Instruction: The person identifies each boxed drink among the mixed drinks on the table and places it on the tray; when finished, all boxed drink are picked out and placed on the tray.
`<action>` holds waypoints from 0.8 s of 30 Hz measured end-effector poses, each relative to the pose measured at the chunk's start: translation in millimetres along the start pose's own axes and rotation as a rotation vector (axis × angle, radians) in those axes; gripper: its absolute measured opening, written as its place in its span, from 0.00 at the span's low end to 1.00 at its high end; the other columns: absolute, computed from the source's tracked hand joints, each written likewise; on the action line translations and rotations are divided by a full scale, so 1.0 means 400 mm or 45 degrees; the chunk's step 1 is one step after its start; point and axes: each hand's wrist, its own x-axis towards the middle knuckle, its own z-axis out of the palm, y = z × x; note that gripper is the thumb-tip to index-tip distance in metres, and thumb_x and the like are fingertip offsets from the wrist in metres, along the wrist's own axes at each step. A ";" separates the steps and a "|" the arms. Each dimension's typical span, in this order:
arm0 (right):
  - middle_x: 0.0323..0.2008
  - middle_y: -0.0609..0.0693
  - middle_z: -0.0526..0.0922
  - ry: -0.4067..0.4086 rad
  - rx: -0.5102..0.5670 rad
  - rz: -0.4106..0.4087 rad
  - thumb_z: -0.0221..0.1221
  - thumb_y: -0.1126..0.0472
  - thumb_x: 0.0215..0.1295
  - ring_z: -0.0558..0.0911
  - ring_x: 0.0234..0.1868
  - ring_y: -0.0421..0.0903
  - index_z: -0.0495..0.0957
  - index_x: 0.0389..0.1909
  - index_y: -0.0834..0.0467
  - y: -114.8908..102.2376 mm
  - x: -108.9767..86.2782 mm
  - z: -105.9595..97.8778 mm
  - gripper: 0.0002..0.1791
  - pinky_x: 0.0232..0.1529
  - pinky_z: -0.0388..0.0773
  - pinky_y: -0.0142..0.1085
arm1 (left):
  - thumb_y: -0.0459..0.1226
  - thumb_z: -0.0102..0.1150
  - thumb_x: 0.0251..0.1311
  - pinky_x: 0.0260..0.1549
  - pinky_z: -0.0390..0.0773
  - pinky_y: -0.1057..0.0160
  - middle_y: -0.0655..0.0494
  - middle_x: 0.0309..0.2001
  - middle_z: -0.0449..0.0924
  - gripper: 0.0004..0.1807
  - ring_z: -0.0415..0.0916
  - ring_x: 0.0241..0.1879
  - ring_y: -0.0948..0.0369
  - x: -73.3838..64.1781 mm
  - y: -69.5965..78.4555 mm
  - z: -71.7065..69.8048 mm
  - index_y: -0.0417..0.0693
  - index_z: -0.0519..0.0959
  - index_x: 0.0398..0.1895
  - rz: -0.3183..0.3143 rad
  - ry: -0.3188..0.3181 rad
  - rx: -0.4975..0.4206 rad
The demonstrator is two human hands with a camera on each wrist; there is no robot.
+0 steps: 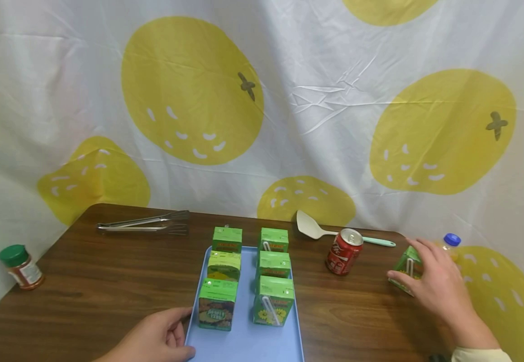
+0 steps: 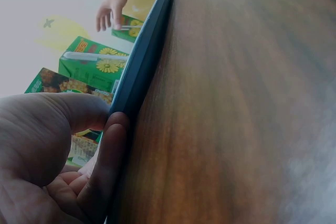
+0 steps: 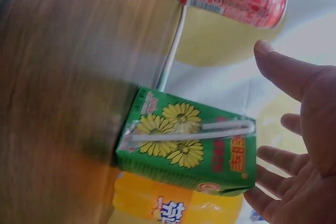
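Note:
My left hand (image 1: 158,336) grips the left edge of a light blue tray (image 1: 262,347), thumb and fingers at its rim in the left wrist view. On the tray stand two rows of green drink cartons, among them a near-left carton (image 1: 216,306) and a near-right carton (image 1: 273,301) with a straw on its side. Off to the right, my right hand (image 1: 440,281) reaches over another green drink carton (image 3: 189,142) with yellow flowers and a bent straw. Its fingers are spread beside the carton's top, the thumb apart from it in the right wrist view.
A red soda can (image 1: 344,251) stands between tray and right hand, before a spatula (image 1: 309,226). An orange drink bottle (image 3: 142,195) with a blue cap is behind the lone carton. Tongs (image 1: 144,223) lie back left; a green-lidded spice jar (image 1: 22,266) stands far left.

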 end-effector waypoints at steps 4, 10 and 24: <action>0.68 0.72 0.75 -0.021 -0.002 0.031 0.88 0.52 0.46 0.72 0.68 0.77 0.74 0.74 0.64 0.012 -0.005 0.003 0.55 0.58 0.66 0.79 | 0.37 0.80 0.60 0.22 0.74 0.67 0.53 0.31 0.80 0.47 0.76 0.24 0.63 0.000 0.000 0.001 0.18 0.67 0.75 0.013 0.001 0.000; 0.68 0.73 0.73 -0.093 -0.026 0.095 0.87 0.49 0.51 0.71 0.68 0.78 0.71 0.76 0.65 0.017 -0.008 0.004 0.55 0.59 0.65 0.79 | 0.37 0.80 0.60 0.22 0.74 0.67 0.53 0.31 0.80 0.47 0.76 0.24 0.63 0.000 -0.004 0.001 0.18 0.68 0.75 0.023 0.001 0.002; 0.63 0.77 0.75 -0.125 -0.099 0.155 0.86 0.50 0.52 0.72 0.62 0.79 0.71 0.73 0.69 0.019 -0.015 0.021 0.53 0.57 0.64 0.77 | 0.36 0.80 0.60 0.23 0.74 0.67 0.53 0.31 0.80 0.47 0.76 0.25 0.61 0.001 0.007 0.002 0.18 0.67 0.75 -0.010 0.005 0.005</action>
